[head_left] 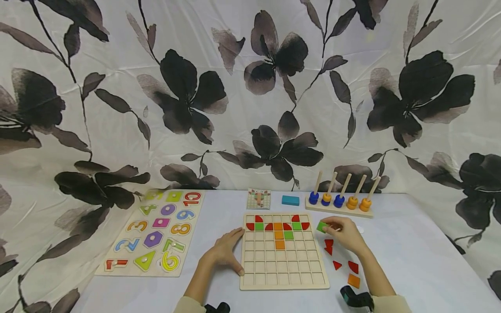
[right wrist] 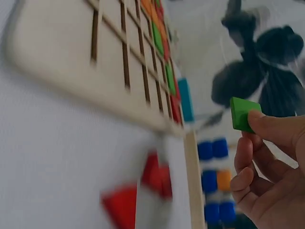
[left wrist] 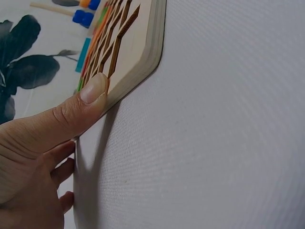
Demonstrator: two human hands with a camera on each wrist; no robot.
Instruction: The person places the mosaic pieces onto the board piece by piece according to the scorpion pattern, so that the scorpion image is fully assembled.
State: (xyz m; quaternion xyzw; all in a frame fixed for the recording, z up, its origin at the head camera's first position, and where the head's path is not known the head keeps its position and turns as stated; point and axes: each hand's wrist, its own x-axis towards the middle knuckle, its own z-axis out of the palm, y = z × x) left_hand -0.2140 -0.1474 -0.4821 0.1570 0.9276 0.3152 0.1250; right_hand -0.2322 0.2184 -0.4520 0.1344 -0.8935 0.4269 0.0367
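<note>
My right hand [head_left: 342, 231] pinches a green square tile [right wrist: 243, 113] between thumb and fingers, just beyond the right edge of a wooden grid board [head_left: 284, 282]. In the right wrist view the tile is held up, apart from the board. The board's upper rows hold red curved tiles, green squares and a column of orange squares [head_left: 279, 234]. Along the board's left edge rests my left hand [head_left: 226, 251], fingers spread apart. The left wrist view shows its thumb [left wrist: 93, 90] touching the board's rim; its other fingertips are partly hidden.
Loose red pieces [head_left: 329, 247] and an orange square [head_left: 354, 281] lie right of the board. Behind it are a patterned card [head_left: 258, 198], a blue block [head_left: 290, 200] and a peg stand with rings [head_left: 339, 210]. A number puzzle board [head_left: 150, 237] lies at left.
</note>
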